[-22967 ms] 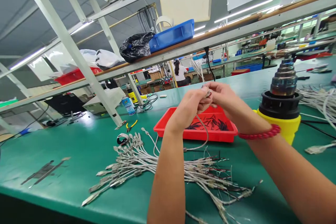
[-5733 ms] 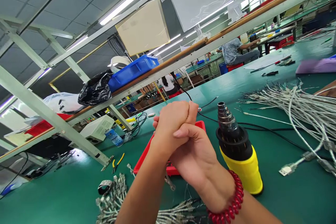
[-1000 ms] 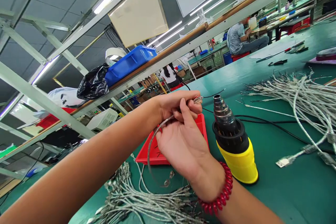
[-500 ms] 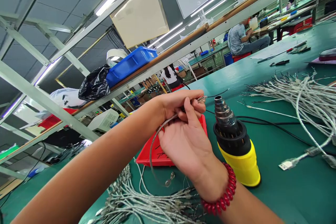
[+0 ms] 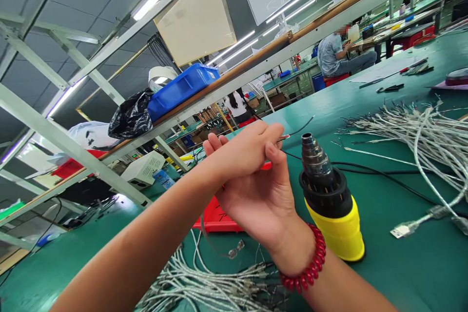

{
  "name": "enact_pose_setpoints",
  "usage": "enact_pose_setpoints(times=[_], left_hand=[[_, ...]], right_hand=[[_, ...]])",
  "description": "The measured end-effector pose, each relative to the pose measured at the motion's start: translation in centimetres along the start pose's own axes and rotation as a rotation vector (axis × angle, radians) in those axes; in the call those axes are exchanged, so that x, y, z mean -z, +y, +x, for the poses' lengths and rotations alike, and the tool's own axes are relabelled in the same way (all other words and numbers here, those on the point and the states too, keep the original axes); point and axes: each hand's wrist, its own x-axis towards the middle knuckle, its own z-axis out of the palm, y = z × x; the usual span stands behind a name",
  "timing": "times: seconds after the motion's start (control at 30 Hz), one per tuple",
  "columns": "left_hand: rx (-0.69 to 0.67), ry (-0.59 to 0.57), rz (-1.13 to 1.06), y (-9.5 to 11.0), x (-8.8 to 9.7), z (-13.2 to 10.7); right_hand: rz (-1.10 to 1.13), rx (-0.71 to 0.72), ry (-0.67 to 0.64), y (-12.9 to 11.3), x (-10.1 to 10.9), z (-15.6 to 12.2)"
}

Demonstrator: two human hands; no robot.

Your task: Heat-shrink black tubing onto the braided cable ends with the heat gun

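Observation:
My left hand [image 5: 244, 151] crosses over my right, its fingertips pinched at the stripped end of a grey USB cable [image 5: 209, 241]. A thin dark wire [image 5: 304, 126] sticks out past the fingertips. Palm up, my right hand [image 5: 261, 200] lies beneath, its thumb bent up against the same cable end; its other fingers are partly hidden behind the left hand. Below my hands hangs the cable's clear plug [image 5: 236, 249]. To the right, a yellow and black heat gun [image 5: 332, 204] stands upright, nozzle up, close to the wire.
A red tray [image 5: 219, 219] sits behind my hands. Bundled cables [image 5: 212, 278] lie in front, and another pile [image 5: 420, 136] lies at right. A black cord [image 5: 380, 173] crosses the green table [image 5: 402, 273]. Overhead, a shelf rail [image 5: 256, 63] carries a blue bin [image 5: 183, 87].
My left hand has turned over, its back now facing up, and the fingers of both hands have shifted at the cable end. The dark wire now points more upward.

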Motion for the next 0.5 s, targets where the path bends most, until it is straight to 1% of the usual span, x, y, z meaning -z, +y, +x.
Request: enact_pose_setpoints(times=[0.03,0.1,0.13,0.17,0.2,0.23,0.27,0.33,0.43,0.5], left_hand=[[-0.052,0.053,-0.061,-0.6,-0.7,-0.6],[-0.130,0.185,-0.277,-1.9,-2.7,-1.8],[-0.228,0.395,-0.611,-2.5,-4.0,-2.3],[-0.343,0.543,-0.923,-3.1,-5.4,-2.7],[-0.431,0.615,-1.157,-3.5,-6.5,-3.0],[-0.462,0.650,-1.291,-3.7,-7.5,-3.1],[-0.479,0.661,-1.382,-3.7,-8.2,-3.1],[-0.471,0.630,-1.420,-3.4,-8.8,-2.7],[-0.463,0.545,-1.346,-2.6,-8.3,-2.2],[-0.432,0.508,-1.299,-2.0,-7.8,-2.0]], right_hand=[[0.005,0.009,0.018,0.0,0.0,0.0],[0.001,0.031,0.048,0.1,-0.1,0.0],[-0.008,0.041,0.044,0.2,0.0,-0.1],[-0.019,0.047,0.023,0.2,0.0,-0.1],[-0.031,0.051,-0.010,0.2,0.0,-0.1],[-0.042,0.051,-0.045,0.2,0.0,-0.2],[-0.051,0.051,-0.073,0.1,0.0,-0.3],[-0.064,0.053,-0.101,-0.2,-0.2,-0.4],[-0.083,0.073,-0.118,-0.7,-0.5,-0.6],[-0.101,0.084,-0.131,-1.0,-0.6,-0.6]])
